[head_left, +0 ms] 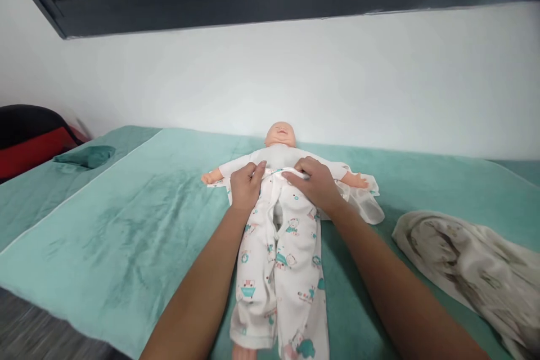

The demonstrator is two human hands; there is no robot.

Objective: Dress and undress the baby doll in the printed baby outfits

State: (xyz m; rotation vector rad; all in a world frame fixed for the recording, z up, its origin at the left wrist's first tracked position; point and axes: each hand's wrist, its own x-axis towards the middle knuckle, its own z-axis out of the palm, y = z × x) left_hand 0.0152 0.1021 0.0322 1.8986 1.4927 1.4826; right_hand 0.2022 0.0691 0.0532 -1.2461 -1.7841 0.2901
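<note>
A baby doll (280, 136) lies on its back in the middle of the teal cloth (135, 225), head toward the wall, arms spread. It wears white printed trousers (278, 259) and a white top. My left hand (245, 184) pinches the trousers' waistband at the doll's right side, fingers closed on the fabric. My right hand (315, 181) grips the same waistband on the other side, fingers curled over it. Both hands rest on the doll's belly.
A crumpled white printed cloth (472, 264) lies at the right. A small folded dark-green cloth (86, 156) sits at the left, near a black and red object (29, 143). A white wall and dark window frame (270, 0) stand behind.
</note>
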